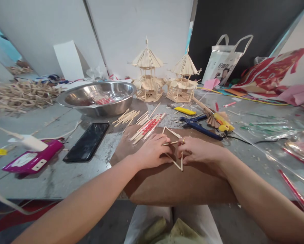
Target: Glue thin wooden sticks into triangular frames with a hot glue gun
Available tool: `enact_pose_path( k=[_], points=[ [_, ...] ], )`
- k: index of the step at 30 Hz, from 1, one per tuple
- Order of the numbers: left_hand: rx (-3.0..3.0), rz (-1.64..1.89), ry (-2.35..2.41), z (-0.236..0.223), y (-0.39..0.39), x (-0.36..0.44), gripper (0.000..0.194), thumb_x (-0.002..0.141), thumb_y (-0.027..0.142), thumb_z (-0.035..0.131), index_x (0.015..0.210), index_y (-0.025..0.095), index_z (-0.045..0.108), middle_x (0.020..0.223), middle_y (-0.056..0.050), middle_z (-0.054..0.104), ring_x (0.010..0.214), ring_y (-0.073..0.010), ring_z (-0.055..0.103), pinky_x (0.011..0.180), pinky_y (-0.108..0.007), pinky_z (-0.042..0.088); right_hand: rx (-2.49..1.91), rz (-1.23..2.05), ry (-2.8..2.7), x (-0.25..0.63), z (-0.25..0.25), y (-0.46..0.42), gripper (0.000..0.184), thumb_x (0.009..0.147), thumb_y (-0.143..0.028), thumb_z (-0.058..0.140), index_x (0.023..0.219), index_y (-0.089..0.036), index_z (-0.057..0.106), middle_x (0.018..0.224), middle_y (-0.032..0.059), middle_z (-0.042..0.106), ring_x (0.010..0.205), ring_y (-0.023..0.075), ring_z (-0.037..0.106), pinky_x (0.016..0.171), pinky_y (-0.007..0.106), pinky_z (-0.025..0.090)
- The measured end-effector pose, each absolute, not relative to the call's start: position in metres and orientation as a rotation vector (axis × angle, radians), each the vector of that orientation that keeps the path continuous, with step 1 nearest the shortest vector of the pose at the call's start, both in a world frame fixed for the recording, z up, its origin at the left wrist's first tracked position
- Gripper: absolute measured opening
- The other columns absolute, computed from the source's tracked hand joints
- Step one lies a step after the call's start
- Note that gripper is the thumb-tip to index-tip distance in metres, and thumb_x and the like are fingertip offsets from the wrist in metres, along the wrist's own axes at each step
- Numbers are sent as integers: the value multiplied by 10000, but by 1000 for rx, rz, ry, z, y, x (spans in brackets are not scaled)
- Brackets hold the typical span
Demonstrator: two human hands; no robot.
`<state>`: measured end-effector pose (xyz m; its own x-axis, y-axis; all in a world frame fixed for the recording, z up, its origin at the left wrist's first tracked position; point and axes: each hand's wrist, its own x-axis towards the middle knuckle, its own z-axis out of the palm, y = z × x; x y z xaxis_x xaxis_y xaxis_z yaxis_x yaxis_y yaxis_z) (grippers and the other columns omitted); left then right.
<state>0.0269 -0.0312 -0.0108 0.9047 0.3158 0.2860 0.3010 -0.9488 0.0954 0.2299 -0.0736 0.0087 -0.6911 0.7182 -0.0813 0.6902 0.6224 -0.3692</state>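
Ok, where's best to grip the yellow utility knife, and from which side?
I'd take the yellow utility knife by its handle's right half, from above and right: it lies flat, its narrow dark end points left, and the blue tool sits close on the near side.

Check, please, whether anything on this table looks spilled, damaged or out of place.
The right side looks untidy: green-tinted plastic strips lie scattered, with a crumpled red wrapper behind them. I see no clear spill or damage, but the left hand and right hand partly hide the stick frame.
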Motion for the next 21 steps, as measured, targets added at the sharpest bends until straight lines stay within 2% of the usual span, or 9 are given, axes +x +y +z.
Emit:
enact_pose_path(
  k=[5,13,21],
  points=[
    [3043,437,447,-5,-38,31,248,721,424,494,820,229,609,983,-43,503,1021,-203,376,853,-350,288,-1264,654,-2734,231,8,-72,147,680,-315,565,789,-234,620,915,4,557,818,143,511,686,235,359],
    [3031,276,363,-2,-36,44,222,688,431,534,770,248,627,805,-34,536,923,-183,427,805,-329,298,-1279,739,-2703,229,8,-68,102,646,-296,598,726,-236,619,935,-9,565,828,148,526,700,236,365],
    [2988,299,292,-10,-28,42,201,698,420,524,737,250,623,977,-14,538,1057,-200,356,889,-347,238,-1310,683,-2685,234,4,-75,128,705,-338,542,757,-235,597,889,-21,573,797,137,528,666,221,357]
  ],
)
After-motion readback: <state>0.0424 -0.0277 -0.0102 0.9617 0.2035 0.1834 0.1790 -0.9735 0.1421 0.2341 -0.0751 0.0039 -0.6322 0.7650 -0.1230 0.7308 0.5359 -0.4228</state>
